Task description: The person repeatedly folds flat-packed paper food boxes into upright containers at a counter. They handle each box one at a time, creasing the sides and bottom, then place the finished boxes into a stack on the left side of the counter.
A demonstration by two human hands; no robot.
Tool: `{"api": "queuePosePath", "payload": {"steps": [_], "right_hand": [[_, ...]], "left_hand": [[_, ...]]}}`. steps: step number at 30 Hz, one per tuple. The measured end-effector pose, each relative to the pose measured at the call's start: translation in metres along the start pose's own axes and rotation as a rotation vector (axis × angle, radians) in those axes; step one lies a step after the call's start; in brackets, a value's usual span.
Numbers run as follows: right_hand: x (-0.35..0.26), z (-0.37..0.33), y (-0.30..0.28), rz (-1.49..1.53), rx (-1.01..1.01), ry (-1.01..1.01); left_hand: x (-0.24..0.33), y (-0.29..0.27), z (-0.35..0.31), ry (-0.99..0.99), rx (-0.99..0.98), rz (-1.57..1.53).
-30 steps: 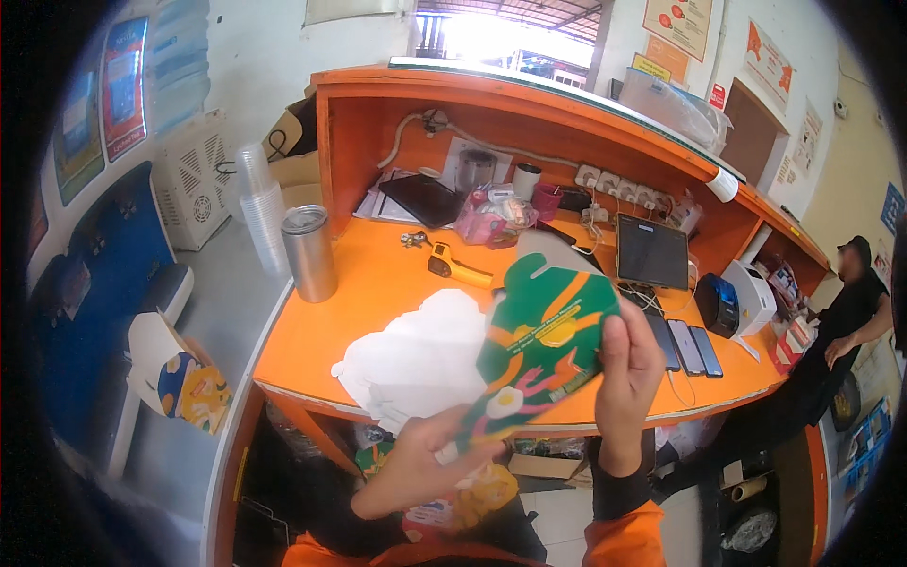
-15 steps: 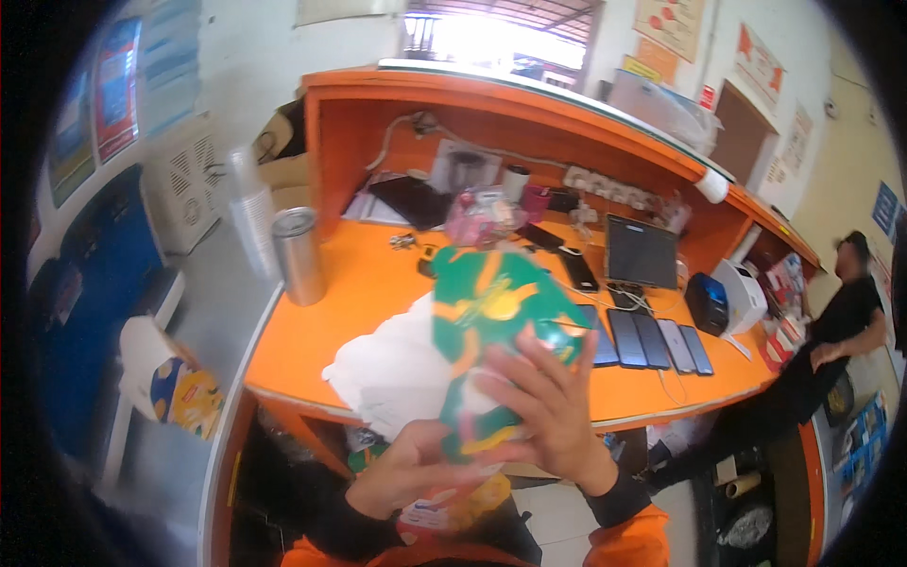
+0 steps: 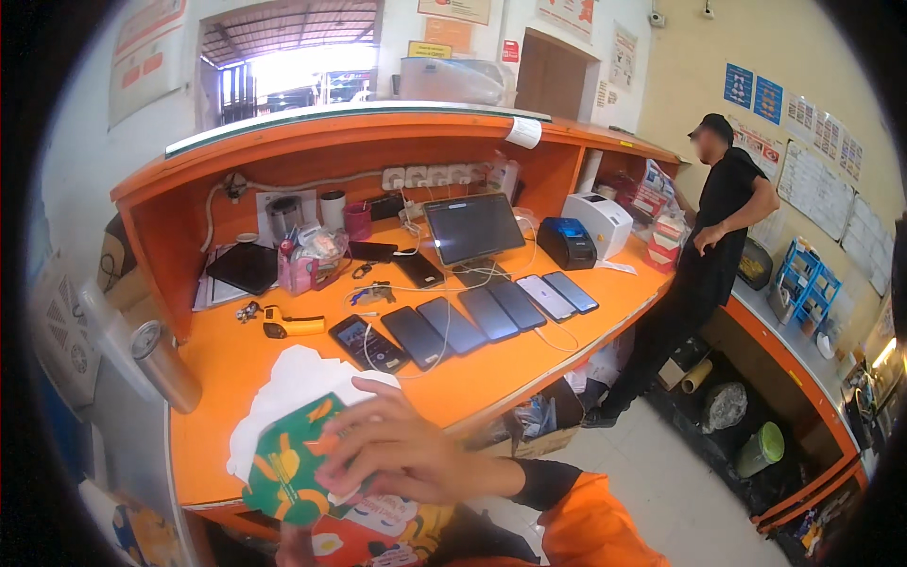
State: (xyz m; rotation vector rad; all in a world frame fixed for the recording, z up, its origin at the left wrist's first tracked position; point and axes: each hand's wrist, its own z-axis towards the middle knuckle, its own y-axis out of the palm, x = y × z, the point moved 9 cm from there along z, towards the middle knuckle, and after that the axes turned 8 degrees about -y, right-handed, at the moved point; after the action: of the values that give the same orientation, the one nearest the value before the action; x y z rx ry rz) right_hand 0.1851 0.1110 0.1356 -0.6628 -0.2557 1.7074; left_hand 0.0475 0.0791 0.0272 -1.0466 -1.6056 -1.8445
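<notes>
A green packet [image 3: 288, 463] with yellow and orange shapes is tilted over the near left edge of the desk. My right hand [image 3: 402, 454] is closed on its right side, fingers bent across the front. At the lower edge, only a thumb-like part of my left hand [image 3: 298, 546] shows, pressed against the packet's bottom; its other fingers are hidden. Crumpled white paper or plastic [image 3: 293, 378] lies on the desk just behind the packet. Below my right hand is a red and yellow printed package [image 3: 383, 529], partly covered.
Several phones [image 3: 488, 312] line the orange desk [image 3: 227, 369], with cables among them. A yellow handheld device [image 3: 291, 324] and a steel tumbler [image 3: 165, 367] stand left. Beyond are a dark screen [image 3: 472, 229] and printers [image 3: 597, 225]. A person in black [image 3: 723, 208] leans at the right.
My view has turned right. The green packet has come lower, and my left hand has mostly left the picture. My right hand stays on the packet.
</notes>
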Motion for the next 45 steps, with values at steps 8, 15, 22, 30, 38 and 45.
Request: {"api": "queuePosePath", "payload": {"steps": [8, 15, 22, 30, 38, 45], "right_hand": [[0.004, 0.008, 0.0, -0.028, -0.037, 0.098], [0.015, 0.004, 0.003, -0.165, -0.076, 0.194], [0.021, -0.007, 0.01, 0.234, 0.056, 0.237], [0.017, -0.003, 0.012, 0.14, 0.141, 0.18], [0.017, -0.007, 0.016, 0.181, 0.152, 0.186], [0.003, -0.01, 0.023, 0.091, -0.004, 0.145]], "left_hand": [[0.035, -0.001, -0.011, 0.125, 0.143, 0.133], [0.052, 0.012, -0.011, 0.328, 0.431, 0.615], [0.047, 0.012, -0.018, 0.528, 0.428, 0.771], [0.048, 0.021, -0.02, 0.473, 0.408, 0.75], [0.044, 0.014, -0.016, 0.321, 0.325, 0.58], [0.018, -0.003, -0.025, -0.045, 0.2, 0.526]]}}
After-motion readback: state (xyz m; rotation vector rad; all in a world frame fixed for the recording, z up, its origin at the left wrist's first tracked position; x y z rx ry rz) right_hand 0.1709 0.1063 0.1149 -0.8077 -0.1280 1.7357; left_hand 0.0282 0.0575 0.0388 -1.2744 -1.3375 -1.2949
